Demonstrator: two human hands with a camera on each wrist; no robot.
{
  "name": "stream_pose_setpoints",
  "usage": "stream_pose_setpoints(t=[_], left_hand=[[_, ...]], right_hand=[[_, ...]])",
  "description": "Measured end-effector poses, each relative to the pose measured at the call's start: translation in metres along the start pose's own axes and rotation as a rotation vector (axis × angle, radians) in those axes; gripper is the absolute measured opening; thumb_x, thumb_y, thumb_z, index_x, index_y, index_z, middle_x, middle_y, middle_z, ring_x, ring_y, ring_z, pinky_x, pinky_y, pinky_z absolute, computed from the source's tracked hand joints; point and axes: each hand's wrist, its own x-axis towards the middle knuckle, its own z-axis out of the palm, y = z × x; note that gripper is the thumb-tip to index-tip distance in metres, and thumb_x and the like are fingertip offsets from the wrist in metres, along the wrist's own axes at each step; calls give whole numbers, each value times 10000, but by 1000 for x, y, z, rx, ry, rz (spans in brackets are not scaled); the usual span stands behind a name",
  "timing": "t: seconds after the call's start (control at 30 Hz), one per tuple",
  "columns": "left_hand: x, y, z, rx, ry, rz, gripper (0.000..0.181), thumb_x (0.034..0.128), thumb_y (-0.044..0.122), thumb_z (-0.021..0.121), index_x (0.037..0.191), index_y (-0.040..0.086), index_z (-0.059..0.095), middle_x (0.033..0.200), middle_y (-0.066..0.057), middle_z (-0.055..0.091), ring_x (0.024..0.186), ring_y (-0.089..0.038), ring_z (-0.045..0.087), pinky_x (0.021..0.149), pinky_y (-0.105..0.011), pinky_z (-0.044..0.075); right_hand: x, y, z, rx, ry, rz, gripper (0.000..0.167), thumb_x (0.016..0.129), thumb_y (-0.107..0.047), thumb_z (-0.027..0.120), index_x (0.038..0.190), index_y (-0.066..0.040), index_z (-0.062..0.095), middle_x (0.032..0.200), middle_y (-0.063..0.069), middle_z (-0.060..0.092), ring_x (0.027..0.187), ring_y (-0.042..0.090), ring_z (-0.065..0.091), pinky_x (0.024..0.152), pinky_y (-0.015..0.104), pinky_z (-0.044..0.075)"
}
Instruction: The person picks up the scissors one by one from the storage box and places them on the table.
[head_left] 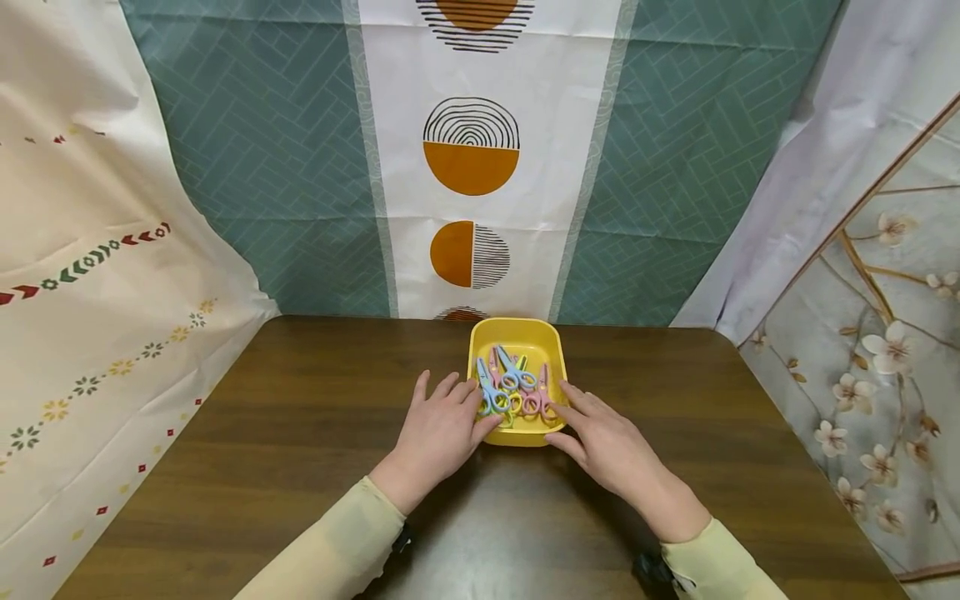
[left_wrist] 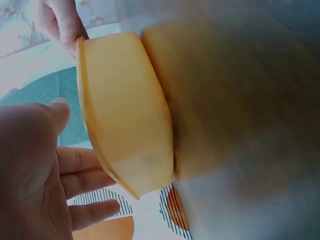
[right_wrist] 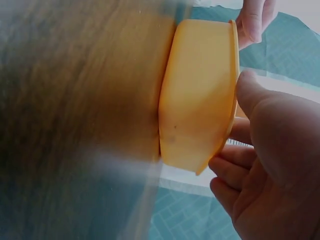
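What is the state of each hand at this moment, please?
Left hand: open, at the left rim of the yellow plastic bin, not gripping.
Right hand: open, at the bin's right rim, not gripping.

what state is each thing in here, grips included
Yellow bin: upright, uncovered, holding scissors
Blue scissors: two, blades look closed
Pink scissors: blades look closed
Yellow-green scissors: partly covered, blades unclear
Left grip: fingers loosely extended at the bin's left side
Right grip: fingers relaxed at the bin's right side
Backdrop cloth: hanging, creased

No lettering or numbers can be read.
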Motion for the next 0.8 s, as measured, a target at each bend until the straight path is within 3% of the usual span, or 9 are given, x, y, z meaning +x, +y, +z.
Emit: stream_pose_setpoints(t=[0.23,0.47,0.67,0.8], left_hand=[[14,10,1,51,-1,-7,494,1068,586,671,1225,134,795,1228,-49,776,1279,-342,670,1142,-712,417],[31,24,1,122,-58,-7,481,1035,563,738,1212,123,813,1114,-87,758,1098,-319,663,1064,-556,479],[50,35,3,202,-151,22,403,1034,514,750,1181,142,801,1082,-94,784,1040,-296,697,1021,-552,454],[57,41,3,244,-227,17,412,1027,523,759,1185,143,790,1088,-99,793,1032,-298,723,1049,-581,446]], right_hand=[[3,0,0,15,5,22,592,1017,-462,795,1412,-25,739,1639,226,526,1445,431,580,1124,579,515],[2,-8,-4,-21,-11,51,581,1006,-476,805,1366,-22,765,1611,219,559,1436,419,591,1151,564,496],[3,-14,-8,-42,56,-28,495,1004,-369,830,1352,-22,774,1515,226,644,1443,406,590,1211,551,438],[1,-16,-5,-18,64,-86,412,1034,-265,796,1355,-7,769,1486,222,669,1462,434,566,1216,578,422]])
